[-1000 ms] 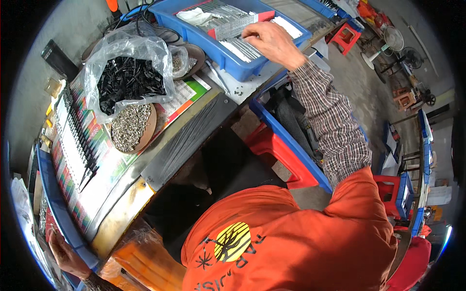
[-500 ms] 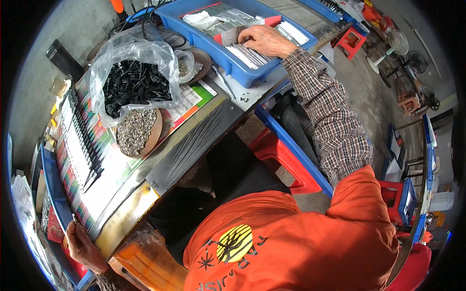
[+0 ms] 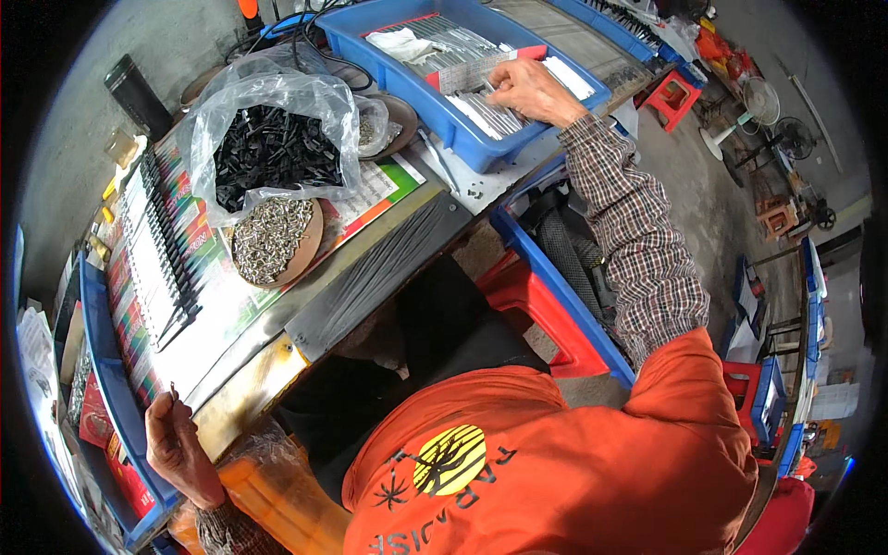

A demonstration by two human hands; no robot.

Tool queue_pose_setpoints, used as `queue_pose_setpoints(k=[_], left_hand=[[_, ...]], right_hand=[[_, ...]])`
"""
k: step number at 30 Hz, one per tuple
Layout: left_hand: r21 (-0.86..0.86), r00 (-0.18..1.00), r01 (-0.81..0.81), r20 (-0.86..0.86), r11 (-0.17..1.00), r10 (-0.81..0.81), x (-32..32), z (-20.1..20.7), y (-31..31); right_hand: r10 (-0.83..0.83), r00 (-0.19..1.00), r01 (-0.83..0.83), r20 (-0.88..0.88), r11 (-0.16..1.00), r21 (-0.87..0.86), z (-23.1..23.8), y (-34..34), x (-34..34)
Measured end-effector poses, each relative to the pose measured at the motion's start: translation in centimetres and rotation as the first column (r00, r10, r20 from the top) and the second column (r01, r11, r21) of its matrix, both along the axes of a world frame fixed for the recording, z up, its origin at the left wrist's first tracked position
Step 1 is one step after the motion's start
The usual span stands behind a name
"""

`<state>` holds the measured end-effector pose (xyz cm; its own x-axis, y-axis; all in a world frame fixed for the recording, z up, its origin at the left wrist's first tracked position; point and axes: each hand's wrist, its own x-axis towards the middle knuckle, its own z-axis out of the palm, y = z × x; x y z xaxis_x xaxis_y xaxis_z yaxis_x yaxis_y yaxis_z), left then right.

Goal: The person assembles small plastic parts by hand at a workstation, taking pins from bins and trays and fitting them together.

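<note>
My right hand reaches into a blue plastic bin, its fingers bent together over thin silver strips in the near section. Whatever those fingertips hold, if anything, does not show clearly. A red-edged cardboard divider separates these strips from longer ones and a crumpled white cloth behind. At the lower left, past the bench edge, my left hand pinches a small thin piece upright between thumb and finger; its kind is too small to tell.
On the bench stand a clear bag of black plastic parts and a round dish of small metal screws. A row of black-tipped pieces lies on white paper at left. A blue crate sits below the bench, beside a red stool.
My left hand has risen slightly and shifted right, still pinching the small piece. My right hand has moved a little right and down over the strips. The whole view has shifted slightly.
</note>
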<state>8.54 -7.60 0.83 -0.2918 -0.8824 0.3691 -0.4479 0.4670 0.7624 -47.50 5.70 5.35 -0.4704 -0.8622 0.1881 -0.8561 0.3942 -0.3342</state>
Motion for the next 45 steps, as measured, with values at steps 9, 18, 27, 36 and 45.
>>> queue_pose_setpoints(k=[9,18,27,36,45], left_hand=[[0.025,0.994,0.068,-0.088,0.997,-0.065,-1.7,1.0,2.6],[0.228,0.896,0.315,-0.391,0.922,-0.209,-7.7,1.7,7.2],[0.433,0.775,0.509,-0.606,0.744,-0.177,-8.9,0.1,8.9],[0.468,0.675,0.607,-0.730,0.643,-0.106,-9.4,-1.2,9.3],[0.460,0.637,0.623,-0.767,0.633,-0.070,-9.7,-2.2,9.5]], right_hand=[[0.120,0.964,-0.006,0.236,0.901,-0.435,0.5,1.8,4.8],[0.424,0.752,-0.193,0.505,0.874,-0.446,0.3,3.5,17.4],[0.514,0.324,-0.404,0.795,0.835,-0.375,-3.0,2.5,25.2],[0.553,0.205,-0.359,0.808,0.810,-0.463,-5.7,1.9,29.5],[0.566,0.266,-0.363,0.781,0.809,-0.462,-6.1,2.0,30.3]])
